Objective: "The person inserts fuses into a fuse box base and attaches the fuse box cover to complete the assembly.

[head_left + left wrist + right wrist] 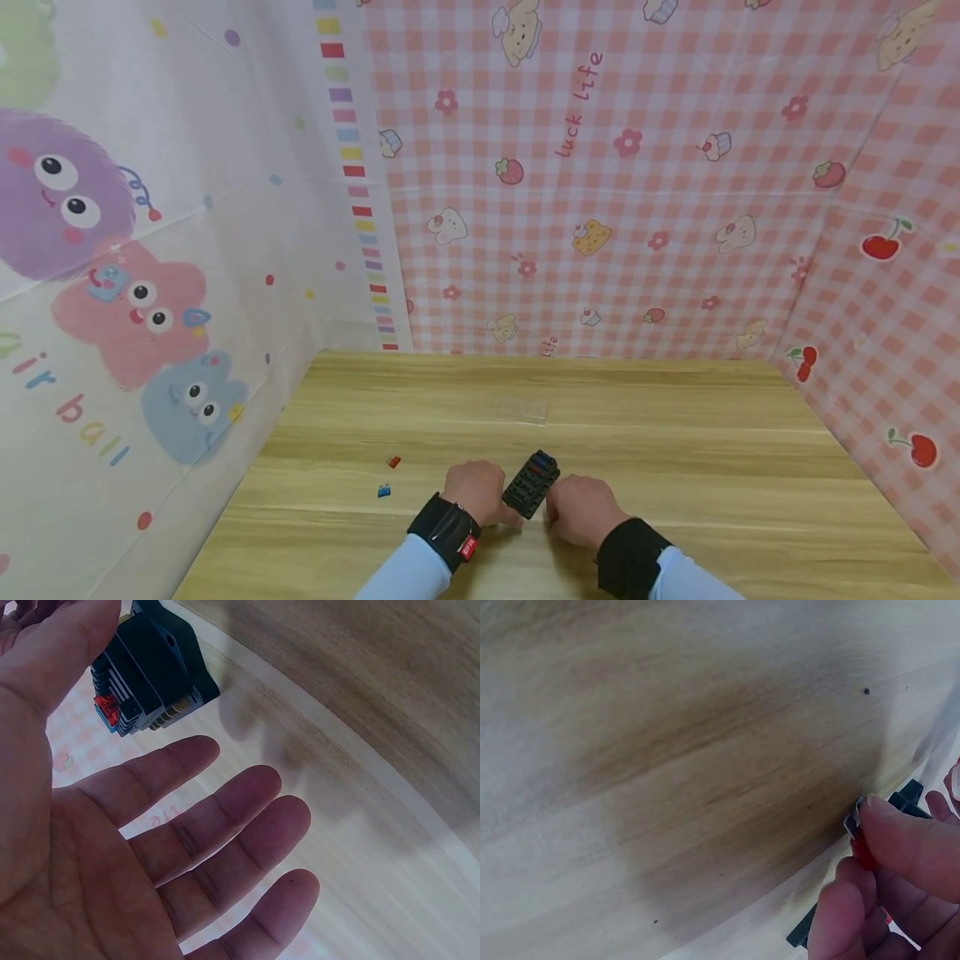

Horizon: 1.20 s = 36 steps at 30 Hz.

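Note:
A black fuse box (530,490) with rows of slots sits slanted between my two hands. At its far end are a blue fuse (543,459) and a red fuse (537,470). My left hand (477,490) is at the box's left side. In the left wrist view its thumb overlaps the box's edge, while the other fingers (247,791) stretch out straight, apart from it. My right hand (587,510), close by the box's right side, pinches a small red blade fuse (864,855) between thumb and index finger, its metal prongs showing.
On the wooden table (675,433), to the left, lie a loose red fuse (393,461) and a loose blue fuse (384,491). Beyond the box lies a flat clear plastic piece (522,412). Printed cloth (600,275) hangs behind and at both sides.

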### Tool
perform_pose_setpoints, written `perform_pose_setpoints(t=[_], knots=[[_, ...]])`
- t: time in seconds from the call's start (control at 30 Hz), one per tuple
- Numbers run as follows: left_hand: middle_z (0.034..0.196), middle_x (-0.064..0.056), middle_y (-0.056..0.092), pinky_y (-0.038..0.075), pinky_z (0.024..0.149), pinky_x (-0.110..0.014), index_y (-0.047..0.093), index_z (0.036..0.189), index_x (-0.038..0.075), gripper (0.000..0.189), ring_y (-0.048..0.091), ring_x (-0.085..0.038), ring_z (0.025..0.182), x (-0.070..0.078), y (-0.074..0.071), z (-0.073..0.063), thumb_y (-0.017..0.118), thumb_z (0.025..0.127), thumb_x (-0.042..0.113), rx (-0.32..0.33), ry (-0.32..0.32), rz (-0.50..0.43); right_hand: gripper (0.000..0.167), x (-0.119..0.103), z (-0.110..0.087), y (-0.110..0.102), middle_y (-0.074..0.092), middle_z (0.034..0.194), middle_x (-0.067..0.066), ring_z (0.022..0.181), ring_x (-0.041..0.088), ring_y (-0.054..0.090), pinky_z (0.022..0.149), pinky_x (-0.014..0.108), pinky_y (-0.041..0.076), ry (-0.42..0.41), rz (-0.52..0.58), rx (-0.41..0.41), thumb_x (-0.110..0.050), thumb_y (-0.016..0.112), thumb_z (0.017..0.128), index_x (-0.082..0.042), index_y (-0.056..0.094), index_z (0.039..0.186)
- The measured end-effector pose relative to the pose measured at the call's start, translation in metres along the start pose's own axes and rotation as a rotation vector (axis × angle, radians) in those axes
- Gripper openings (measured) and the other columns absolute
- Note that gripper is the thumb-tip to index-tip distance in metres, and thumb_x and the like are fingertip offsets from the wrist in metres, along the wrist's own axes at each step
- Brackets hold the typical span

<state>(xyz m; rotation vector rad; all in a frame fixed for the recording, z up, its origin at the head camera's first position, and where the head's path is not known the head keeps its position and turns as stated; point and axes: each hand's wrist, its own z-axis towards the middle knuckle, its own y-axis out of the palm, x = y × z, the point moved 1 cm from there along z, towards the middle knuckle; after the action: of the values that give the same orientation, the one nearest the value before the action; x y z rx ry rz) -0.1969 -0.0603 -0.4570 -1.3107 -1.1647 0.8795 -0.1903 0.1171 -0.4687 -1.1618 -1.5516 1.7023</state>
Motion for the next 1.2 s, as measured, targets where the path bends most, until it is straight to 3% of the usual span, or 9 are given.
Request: perform_pose_setpoints(t=[0.6,0.8,1.2], knots=[[0.065,0.003,0.053,0.042,0.054,-0.034,0.069,0.081,0.011,0.053,0.046,-0.014,0.058,0.002,0.001,0.001,0.086,0.065,0.058,0.030,0.010,0.006,0.019,0.004,0.004,-0.003,0.057,0.066,-0.009,0.059,0.011,0.048,0.055,0.034,0.044,0.021,0.003,0.045,-0.009,0.078,0.071,-0.021,0.066,0.064],[0.067,0.002,0.054,0.042,0.055,-0.036,0.068,0.082,0.011,0.052,0.047,-0.014,0.058,0.001,0.003,0.002,0.085,0.065,0.057,0.048,0.025,0.000,0.020,0.003,0.007,-0.013,0.054,0.063,-0.008,0.058,0.012,0.046,0.054,0.035,0.042,0.026,0.000,0.080,-0.009,0.076,0.070,-0.020,0.063,0.061],[0.067,0.003,0.053,0.043,0.055,-0.034,0.065,0.079,0.013,0.051,0.048,-0.012,0.058,0.007,0.007,0.008,0.082,0.069,0.059,0.028,0.025,0.021,0.017,0.000,0.018,-0.036,0.058,0.069,-0.007,0.064,0.013,0.049,0.063,0.036,0.046,0.046,0.053,0.082,-0.010,0.081,0.078,-0.016,0.068,0.068]])
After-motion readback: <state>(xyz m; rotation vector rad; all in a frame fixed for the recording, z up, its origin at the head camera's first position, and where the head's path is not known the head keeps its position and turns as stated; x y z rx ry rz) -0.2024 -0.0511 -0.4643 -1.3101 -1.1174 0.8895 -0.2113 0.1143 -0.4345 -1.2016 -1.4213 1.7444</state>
